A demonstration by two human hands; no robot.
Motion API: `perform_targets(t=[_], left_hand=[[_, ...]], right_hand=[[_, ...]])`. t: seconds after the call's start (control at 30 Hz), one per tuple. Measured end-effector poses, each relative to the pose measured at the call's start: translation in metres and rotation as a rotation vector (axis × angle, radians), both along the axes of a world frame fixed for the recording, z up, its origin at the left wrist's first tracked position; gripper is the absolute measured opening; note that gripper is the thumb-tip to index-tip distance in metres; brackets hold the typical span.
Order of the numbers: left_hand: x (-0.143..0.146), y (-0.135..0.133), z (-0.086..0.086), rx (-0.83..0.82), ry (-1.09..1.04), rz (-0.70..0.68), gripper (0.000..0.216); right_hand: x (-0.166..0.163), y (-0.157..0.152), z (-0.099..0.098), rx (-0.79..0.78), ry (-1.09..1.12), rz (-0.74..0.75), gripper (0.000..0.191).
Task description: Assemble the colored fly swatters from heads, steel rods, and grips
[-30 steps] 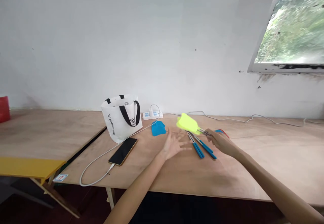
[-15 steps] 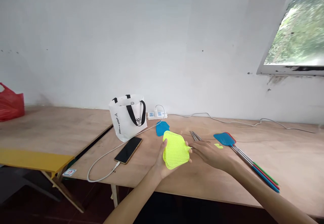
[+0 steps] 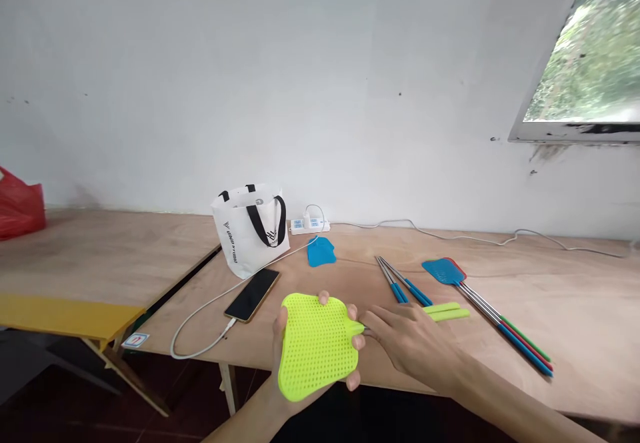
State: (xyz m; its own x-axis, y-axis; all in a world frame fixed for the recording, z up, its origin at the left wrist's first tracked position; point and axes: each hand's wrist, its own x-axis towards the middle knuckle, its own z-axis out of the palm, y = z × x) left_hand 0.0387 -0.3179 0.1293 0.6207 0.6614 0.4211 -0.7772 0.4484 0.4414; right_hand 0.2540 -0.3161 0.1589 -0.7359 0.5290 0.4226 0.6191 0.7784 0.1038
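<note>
In my left hand (image 3: 279, 363) is a yellow-green fly swatter head (image 3: 317, 346), a perforated panel gripped from behind with fingertips round its edges. My right hand (image 3: 405, 333) is closed on a thin metal rod (image 3: 368, 331) at the neck of this head. Most of the rod is hidden by the fingers. Two yellow-green handles (image 3: 447, 312) show beyond the right hand; I cannot tell whether both are held. Behind lie metal rods with blue handles (image 3: 407, 289) and a blue swatter head (image 3: 321, 251).
Fly swatters with blue and red heads (image 3: 445, 271) lie at the right on the wooden table (image 3: 590, 309). At the left are a charging phone (image 3: 253, 294) and a white bag (image 3: 250, 236). A power strip (image 3: 310, 225) and its cable run along the wall.
The yellow-green head has come closer and to the left in my left hand. My right hand has moved nearer too, now pinching at its neck, uncovering the blue handles.
</note>
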Motion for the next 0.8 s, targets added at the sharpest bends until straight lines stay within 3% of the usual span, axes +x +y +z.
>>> perform_targets(t=[0.13, 0.33, 0.8], left_hand=[[-0.005, -0.010, 0.007, 0.097, 0.052, -0.003, 0.067], [-0.006, -0.024, 0.029, -0.035, 0.035, 0.086, 0.059], [0.003, -0.025, 0.061, -0.013, 0.014, 0.116, 0.055]], right_hand=[[-0.008, -0.007, 0.002, 0.069, 0.045, 0.009, 0.035], [-0.010, 0.001, 0.013, 0.146, 0.047, 0.068, 0.026], [-0.005, 0.013, 0.047, 0.296, 0.076, 0.109, 0.023]])
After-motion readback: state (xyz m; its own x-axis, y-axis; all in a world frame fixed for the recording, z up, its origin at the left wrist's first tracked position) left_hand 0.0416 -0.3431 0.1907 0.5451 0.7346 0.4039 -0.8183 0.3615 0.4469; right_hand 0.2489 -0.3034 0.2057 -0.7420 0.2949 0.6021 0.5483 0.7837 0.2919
